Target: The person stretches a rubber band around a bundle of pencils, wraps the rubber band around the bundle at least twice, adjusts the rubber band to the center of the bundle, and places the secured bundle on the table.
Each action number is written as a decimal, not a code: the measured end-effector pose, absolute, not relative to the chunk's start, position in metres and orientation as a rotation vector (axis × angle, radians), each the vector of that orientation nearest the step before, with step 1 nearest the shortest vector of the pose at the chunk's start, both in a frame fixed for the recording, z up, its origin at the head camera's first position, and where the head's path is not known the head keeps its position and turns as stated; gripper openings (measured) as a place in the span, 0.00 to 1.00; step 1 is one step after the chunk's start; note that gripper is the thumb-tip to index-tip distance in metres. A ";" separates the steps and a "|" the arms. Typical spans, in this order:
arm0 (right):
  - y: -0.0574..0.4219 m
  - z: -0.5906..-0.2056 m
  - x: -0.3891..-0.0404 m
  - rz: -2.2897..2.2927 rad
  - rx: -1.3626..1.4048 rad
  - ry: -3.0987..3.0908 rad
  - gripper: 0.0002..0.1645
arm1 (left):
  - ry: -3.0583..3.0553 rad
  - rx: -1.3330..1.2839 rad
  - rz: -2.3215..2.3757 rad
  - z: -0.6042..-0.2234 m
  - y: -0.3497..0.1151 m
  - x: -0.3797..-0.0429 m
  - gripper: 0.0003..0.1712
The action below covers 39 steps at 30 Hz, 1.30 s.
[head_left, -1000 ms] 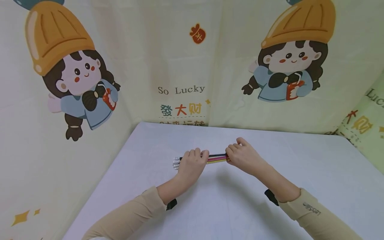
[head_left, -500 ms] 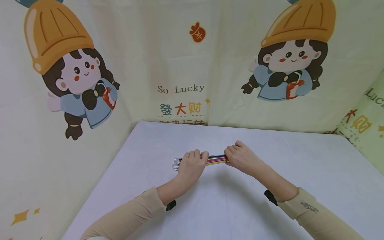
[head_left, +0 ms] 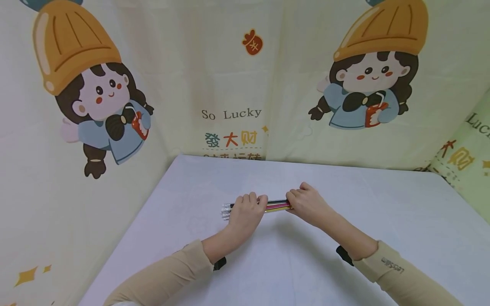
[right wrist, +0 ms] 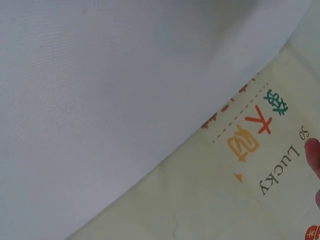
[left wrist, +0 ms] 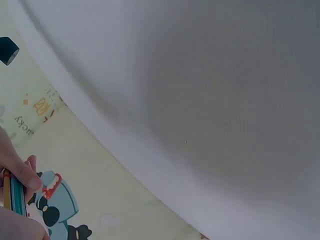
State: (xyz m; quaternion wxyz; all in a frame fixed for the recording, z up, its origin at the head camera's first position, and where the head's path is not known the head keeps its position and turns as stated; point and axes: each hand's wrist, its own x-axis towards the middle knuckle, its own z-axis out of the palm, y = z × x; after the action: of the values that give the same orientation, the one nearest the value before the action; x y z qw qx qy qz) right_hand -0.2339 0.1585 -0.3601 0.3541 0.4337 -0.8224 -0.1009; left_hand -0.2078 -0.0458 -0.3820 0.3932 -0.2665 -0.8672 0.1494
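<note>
A bundle of thin pencils (head_left: 277,206) in black, pink, yellow and other colours is held sideways above the white table (head_left: 245,272). My left hand (head_left: 245,216) grips it around the left half, and silvery ends stick out beyond that hand. At the right end, my right hand (head_left: 308,205) holds the bundle with curled fingers that hide the tips. A thin reddish band shows around the pencils right beside the right fingers. In the left wrist view, orange and teal pencils (left wrist: 17,197) run between the two hands. Only fingertips (right wrist: 312,155) appear in the right wrist view.
A cream curtain (head_left: 229,76) printed with cartoon figures and lettering hangs behind the table and along its left side. Black wrist straps (head_left: 344,256) sit below the sleeve cuffs. The hands cast shadows on the tabletop.
Both hands and the bundle have come slightly lower in the head view. The right hand has shifted a little left, and its raised thumb side has lowered. Both grips stay on the bundle.
</note>
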 end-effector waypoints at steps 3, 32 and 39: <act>0.158 -0.362 -0.233 -0.267 1.110 -2.128 0.25 | -2.208 -0.675 0.394 -0.383 -0.045 -0.207 0.14; 0.164 -0.343 -0.236 -0.200 1.135 -2.184 0.21 | -2.134 -0.626 0.376 -0.377 -0.044 -0.216 0.12; 0.162 -0.354 -0.235 -0.323 1.111 -2.107 0.24 | -2.163 -0.623 0.412 -0.381 -0.043 -0.212 0.11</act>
State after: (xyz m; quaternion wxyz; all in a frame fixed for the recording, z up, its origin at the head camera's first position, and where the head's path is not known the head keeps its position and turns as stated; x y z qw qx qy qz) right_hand -0.2350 0.1618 -0.3541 0.3606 0.4311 -0.8175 -0.1255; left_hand -0.2121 -0.0427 -0.3811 0.4137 -0.2480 -0.8605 0.1639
